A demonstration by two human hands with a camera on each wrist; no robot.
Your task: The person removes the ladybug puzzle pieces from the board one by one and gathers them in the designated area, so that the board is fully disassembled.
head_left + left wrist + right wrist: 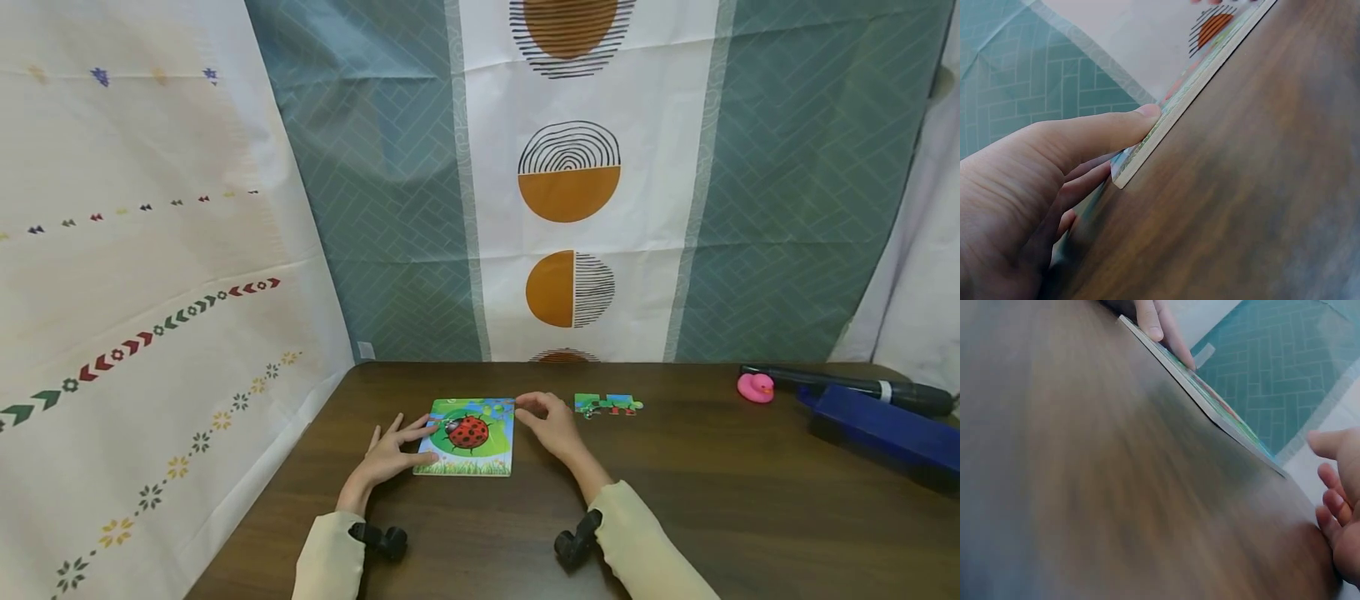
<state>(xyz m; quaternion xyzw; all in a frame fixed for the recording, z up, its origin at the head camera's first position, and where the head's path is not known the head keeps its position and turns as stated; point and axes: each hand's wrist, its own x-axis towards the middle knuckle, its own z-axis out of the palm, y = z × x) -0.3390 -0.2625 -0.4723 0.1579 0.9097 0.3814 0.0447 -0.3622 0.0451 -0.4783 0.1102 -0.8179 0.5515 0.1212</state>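
Note:
A square ladybug jigsaw puzzle [468, 435] in a thin board with a pale edge lies flat on the brown table. My left hand [392, 455] rests on its left side, with the fingers spread and the thumb on the surface near the lower left corner. The thumb of that hand [1072, 147] lies along the board's edge in the left wrist view. Beside the upper right corner is my right hand [551, 427], its fingers loosely bent. In the right wrist view this hand [1341, 494] holds nothing and stands apart from the board [1210, 409].
Several loose jigsaw pieces [618, 405] lie to the right of my right hand. Farther right on the table [697, 475] are a pink rubber duck [755, 387], a black rod-like object [840, 382] and a long blue object [888, 429]. Patterned curtains [397, 208] hang behind.

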